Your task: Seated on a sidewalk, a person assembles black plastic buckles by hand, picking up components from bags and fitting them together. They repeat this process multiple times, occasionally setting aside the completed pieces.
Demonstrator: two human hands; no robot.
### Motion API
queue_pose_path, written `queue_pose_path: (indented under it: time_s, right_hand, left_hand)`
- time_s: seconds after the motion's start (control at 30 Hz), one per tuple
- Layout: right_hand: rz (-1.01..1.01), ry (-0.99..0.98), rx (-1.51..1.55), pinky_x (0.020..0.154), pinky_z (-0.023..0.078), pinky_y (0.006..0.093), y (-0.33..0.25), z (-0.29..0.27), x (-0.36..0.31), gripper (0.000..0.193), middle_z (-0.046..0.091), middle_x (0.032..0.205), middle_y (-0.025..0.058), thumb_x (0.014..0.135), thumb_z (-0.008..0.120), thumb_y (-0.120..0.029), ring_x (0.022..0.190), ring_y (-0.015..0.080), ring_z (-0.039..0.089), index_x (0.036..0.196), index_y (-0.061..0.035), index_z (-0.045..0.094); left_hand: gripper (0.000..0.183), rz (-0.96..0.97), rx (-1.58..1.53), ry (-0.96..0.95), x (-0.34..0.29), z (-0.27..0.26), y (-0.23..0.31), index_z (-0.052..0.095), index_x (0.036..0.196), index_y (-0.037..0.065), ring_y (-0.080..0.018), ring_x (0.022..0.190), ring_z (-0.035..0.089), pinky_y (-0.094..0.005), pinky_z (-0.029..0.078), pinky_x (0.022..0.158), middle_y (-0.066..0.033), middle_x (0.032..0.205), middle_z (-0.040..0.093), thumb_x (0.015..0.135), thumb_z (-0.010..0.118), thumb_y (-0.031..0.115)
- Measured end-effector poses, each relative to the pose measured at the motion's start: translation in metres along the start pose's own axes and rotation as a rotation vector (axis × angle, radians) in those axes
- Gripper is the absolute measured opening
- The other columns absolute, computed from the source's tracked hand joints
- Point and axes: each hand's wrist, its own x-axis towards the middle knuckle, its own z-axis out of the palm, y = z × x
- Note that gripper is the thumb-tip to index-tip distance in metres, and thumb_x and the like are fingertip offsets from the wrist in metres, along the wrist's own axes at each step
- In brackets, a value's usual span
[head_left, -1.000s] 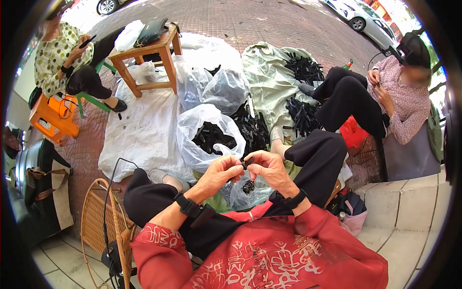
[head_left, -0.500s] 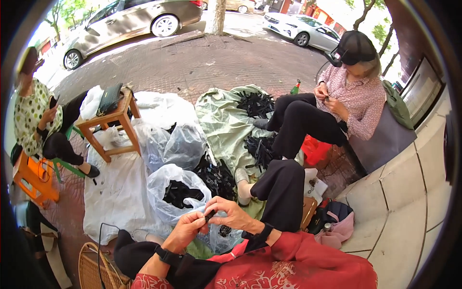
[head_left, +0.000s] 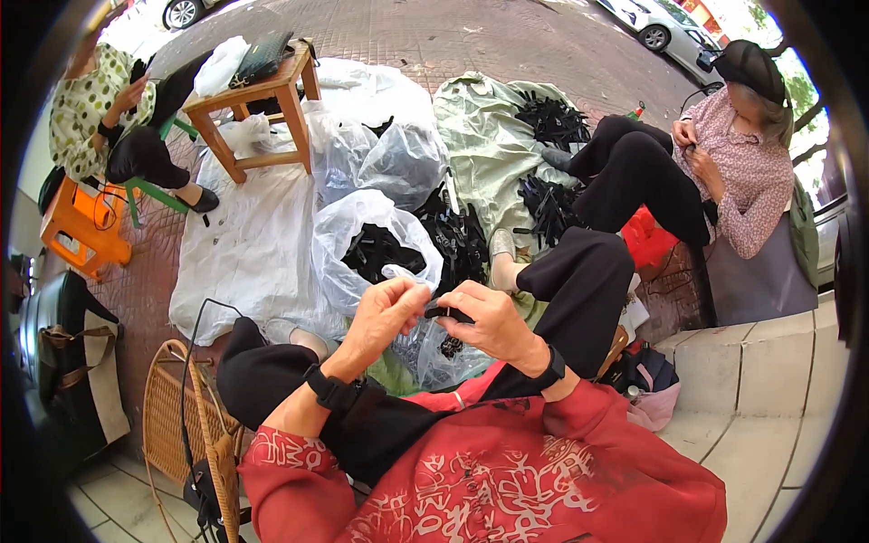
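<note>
Right fingers: thumb and fingers of the right hand (head_left: pixel 496 321) are clamped on a small black piece (head_left: pixel 453 314), one end showing toward the other hand.
Left fingers: on the left hand (head_left: pixel 380 321), thumb and forefinger are drawn close together; whether anything is pinched between them I cannot tell.
Black piece: held up between the two hands, nearer the right, with a small clear bag (head_left: pixel 466 362) beyond and below.
Likely handling: it looks very light; probably fairly firm, perhaps smooth enough to twist in the fingertips. The fine detail is too small to judge how fragile it is.
Where to hold: the long edges seem best, between thumb and forefinger pads, leaving the near end free for the other hand.
Dark cluster: a small dark cluster (head_left: pixel 451 347) lies in or on the small clear bag; I cannot tell which.
Open bag: a translucent bag (head_left: pixel 330 267) gapes just beyond the left hand, black strips (head_left: pixel 385 253) inside.
Heap: a loose black heap (head_left: pixel 463 244) sits right beside it.
Sheets: white sheet (head_left: pixel 240 262) to the left, pale green sheet (head_left: pixel 466 118) farther out.
Neighbour: at right, a co-worker's hands (head_left: pixel 699 161) meet before the chest.
</note>
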Motion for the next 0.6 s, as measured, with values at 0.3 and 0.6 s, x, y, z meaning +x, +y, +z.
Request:
queue_pose_path:
  time_s: [0.3, 0.6]
  right_hand:
    - [-0.016, -0.030, -0.022, 0.054, 0.045, 0.0318, 0.003, 0.004, -0.007, 0.022, 0.052, 0.078, 0.0100, 0.065, 0.064, -0.005, 0.064, 0.0262, 0.055, 0.085, -0.0021, 0.055]
    - [-0.027, -0.087, 0.044, 0.058, 0.045, 0.0308, 0.003, -0.005, -0.001, 0.022, 0.052, 0.076, 0.0074, 0.062, 0.066, -0.005, 0.066, 0.0235, 0.055, 0.082, -0.0041, 0.057]
  left_hand:
    - [0.018, -0.041, 0.327, -0.220, -0.005, 0.001, 0.002, 0.057, 0.079, 0.004, -0.0013, 0.053, 0.042, -0.0159, 0.033, 0.046, 0.0055, 0.062, 0.049, 0.081, 0.059, 0.022]
    - [0.010, -0.071, 0.325, -0.229, -0.005, 0.003, 0.001, 0.057, 0.075, 0.002, -0.0029, 0.053, 0.040, -0.0206, 0.034, 0.046, 0.0050, 0.059, 0.047, 0.074, 0.063, 0.010]
